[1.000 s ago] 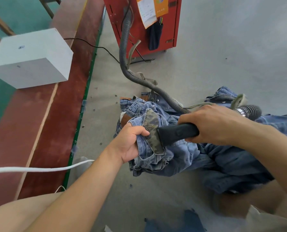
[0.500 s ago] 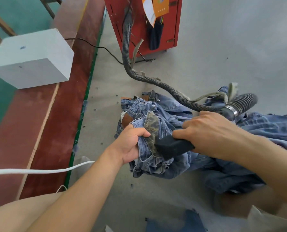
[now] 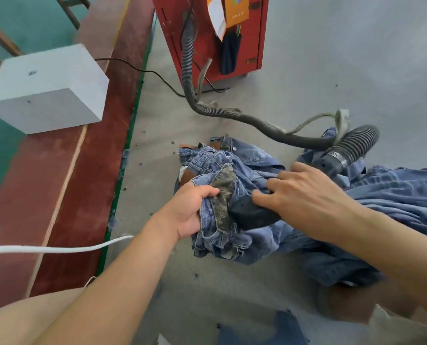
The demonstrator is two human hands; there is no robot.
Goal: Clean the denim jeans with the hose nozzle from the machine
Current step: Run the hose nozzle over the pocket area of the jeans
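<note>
Nearest us, w/ the denim jeans (image 3: 252,168) as our landmark, our left hand (image 3: 191,207) sits at their near-left edge, fingers curled tight round a bunched fold by the waistband, holding a pocket lining turned out. Just right of that fold, our right hand (image 3: 304,195) lies on the hose nozzle (image 3: 251,215), thumb and fingers curled loosely over its black body; the nozzle mouth touches the denim right beside the lining. We can't tell if suction is on.

Progress, as we judge it: cleaning is under way but early. Only the pocket/waist area is being worked; the legs trail off to the right of the waistband, crumpled and unspread, so most of the fabric prob. remains. Dark lint specks (image 3: 140,164) dot the surface left of the jeans.

Behind the jeans, the ribbed hose (image 3: 232,114) runs from the nozzle's rear cuff, loops across the tabletop (image 3: 307,70) and climbs to the red machine (image 3: 215,41) at the far side, w/ a paper tag and a dark pouch hanging on its front. A black cable (image 3: 142,69) snakes left from the machine.

The tabletop is plain grey, smooth, w/ a green edge strip. Left of the jeans, beyond that edge, lies a red-brown board (image 3: 83,170) carrying a white block (image 3: 48,88), then green floor. A white cord (image 3: 58,249) crosses near-left.
</note>
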